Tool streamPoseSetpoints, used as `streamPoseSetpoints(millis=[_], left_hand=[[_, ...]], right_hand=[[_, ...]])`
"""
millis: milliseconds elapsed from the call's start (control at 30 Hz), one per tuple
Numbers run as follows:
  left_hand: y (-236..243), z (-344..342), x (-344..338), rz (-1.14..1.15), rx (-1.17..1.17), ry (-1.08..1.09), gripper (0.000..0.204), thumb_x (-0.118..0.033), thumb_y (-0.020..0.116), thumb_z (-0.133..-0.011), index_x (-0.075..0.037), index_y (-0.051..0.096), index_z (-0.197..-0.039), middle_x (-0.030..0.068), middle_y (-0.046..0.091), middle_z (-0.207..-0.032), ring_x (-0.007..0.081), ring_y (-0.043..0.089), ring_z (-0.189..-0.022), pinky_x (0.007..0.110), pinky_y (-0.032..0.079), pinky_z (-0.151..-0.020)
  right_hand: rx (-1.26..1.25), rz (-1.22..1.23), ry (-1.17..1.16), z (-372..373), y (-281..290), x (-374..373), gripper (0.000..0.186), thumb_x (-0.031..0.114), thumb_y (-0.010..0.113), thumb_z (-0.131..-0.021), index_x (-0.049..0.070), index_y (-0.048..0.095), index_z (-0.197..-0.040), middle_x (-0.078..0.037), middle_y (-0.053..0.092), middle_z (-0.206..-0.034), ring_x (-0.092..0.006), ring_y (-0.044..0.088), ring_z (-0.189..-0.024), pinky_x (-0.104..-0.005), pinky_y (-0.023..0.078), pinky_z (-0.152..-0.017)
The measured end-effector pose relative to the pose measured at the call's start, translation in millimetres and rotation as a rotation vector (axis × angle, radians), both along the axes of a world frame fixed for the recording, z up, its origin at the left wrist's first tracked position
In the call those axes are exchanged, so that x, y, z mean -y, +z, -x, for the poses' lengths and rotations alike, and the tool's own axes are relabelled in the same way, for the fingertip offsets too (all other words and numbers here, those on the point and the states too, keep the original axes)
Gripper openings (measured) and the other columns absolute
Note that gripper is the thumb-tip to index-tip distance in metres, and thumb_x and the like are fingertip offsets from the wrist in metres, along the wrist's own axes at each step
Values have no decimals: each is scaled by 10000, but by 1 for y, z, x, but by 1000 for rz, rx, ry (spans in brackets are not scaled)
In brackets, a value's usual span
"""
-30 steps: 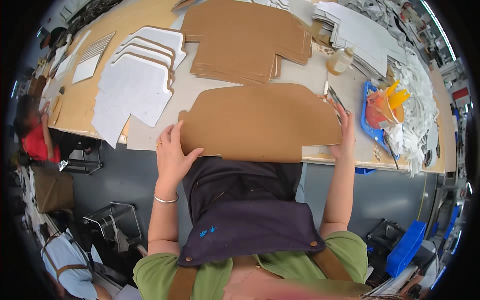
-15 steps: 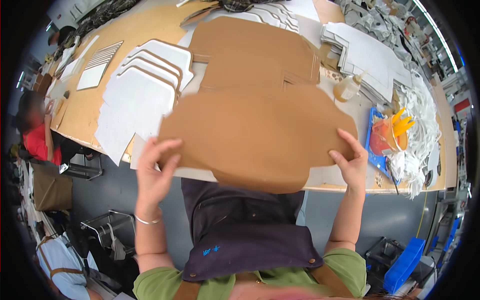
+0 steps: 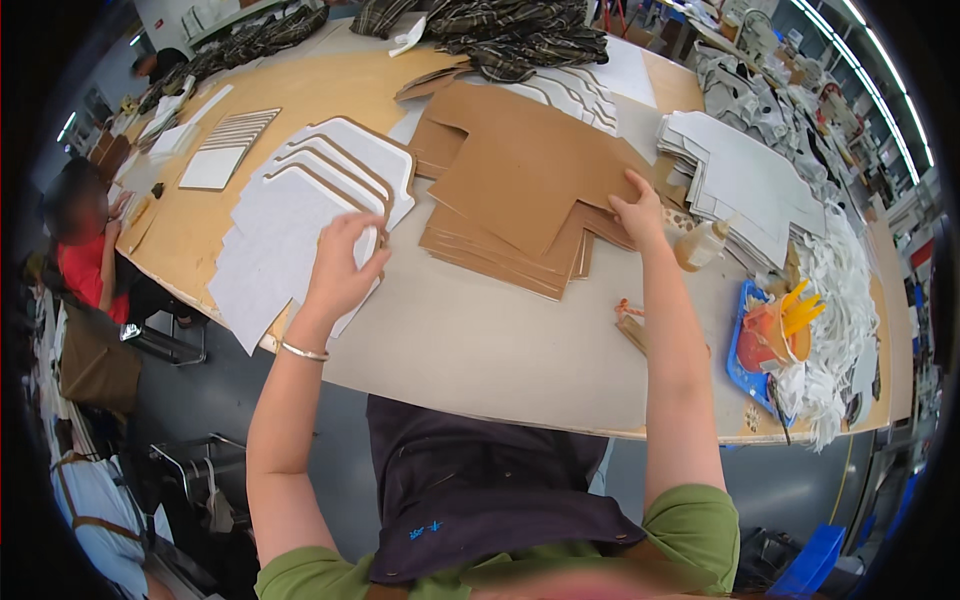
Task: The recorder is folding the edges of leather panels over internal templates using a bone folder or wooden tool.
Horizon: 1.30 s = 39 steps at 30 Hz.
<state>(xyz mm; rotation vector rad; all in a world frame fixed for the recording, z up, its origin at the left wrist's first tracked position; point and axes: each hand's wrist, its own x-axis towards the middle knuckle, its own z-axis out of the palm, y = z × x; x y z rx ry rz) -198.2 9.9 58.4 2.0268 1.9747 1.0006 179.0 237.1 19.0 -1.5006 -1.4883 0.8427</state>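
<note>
My left hand [image 3: 345, 270] is over the right edge of the fanned white panels [image 3: 275, 205], fingers bent and thumb apart. Brown trim lines the panels' rounded edges. At the far middle, my right hand [image 3: 640, 212] pinches the right edge of a brown sheet panel [image 3: 525, 165], which lies askew across a stack of similar brown panels [image 3: 490, 262]. Part of the stack is covered by that top sheet.
A glue bottle [image 3: 702, 245] stands right of my right forearm, near stacked white panels [image 3: 760, 180]. A blue tray [image 3: 745, 345] holds an orange cup with yellow tools, beside white scraps [image 3: 845, 330]. Plaid fabric [image 3: 530, 35] lies at the back. Another person [image 3: 85, 250] sits at left.
The brown panel, held up in both hands before, now rests on the brown stack, turned at an angle. My left hand has let go and moved to the white panels; my right reached farther forward.
</note>
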Motion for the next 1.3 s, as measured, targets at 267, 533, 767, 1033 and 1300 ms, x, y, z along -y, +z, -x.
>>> streamPoseSetpoints(millis=[267,533,767,1033,1300], left_hand=[[-39,33,75,260,-119,217,620,-229,770,-754,-65,546,-1308,223,491,-1384,383,468,-1278,446,424,-1032],[-42,27,69,260,-275,268,617,-320,737,-739,-23,593,-1260,290,507,-1352,445,527,-1200,450,450,-1007],[-49,23,61,257,-328,305,582,-297,684,-738,-19,606,-1244,291,536,-1324,422,588,-1128,443,479,-966],[-44,15,65,338,-341,297,601,-243,654,-729,1,570,-1272,301,515,-1342,423,576,-1151,443,488,-952],[-60,12,54,350,-576,294,506,-82,598,-767,42,528,-1253,307,534,-1301,417,570,-1173,428,523,-877]], right_hand=[[-267,300,181,-47,-12,-27,560,0,678,-835,66,529,-1371,-70,681,-970,-115,643,-679,-211,495,-559],[774,-620,159,63,19,48,438,215,719,-770,145,618,-1190,-85,636,-1172,-303,554,-1143,-438,447,-969],[791,-564,553,135,-1,88,439,139,697,-736,104,621,-1167,-96,662,-1133,-315,599,-1052,-406,501,-916],[797,-473,612,138,8,84,389,80,643,-733,110,646,-1121,-88,677,-1085,-299,623,-1005,-405,519,-864],[817,-599,514,137,-4,72,288,7,600,-749,109,679,-1006,-54,706,-1004,-279,636,-962,-379,528,-826]])
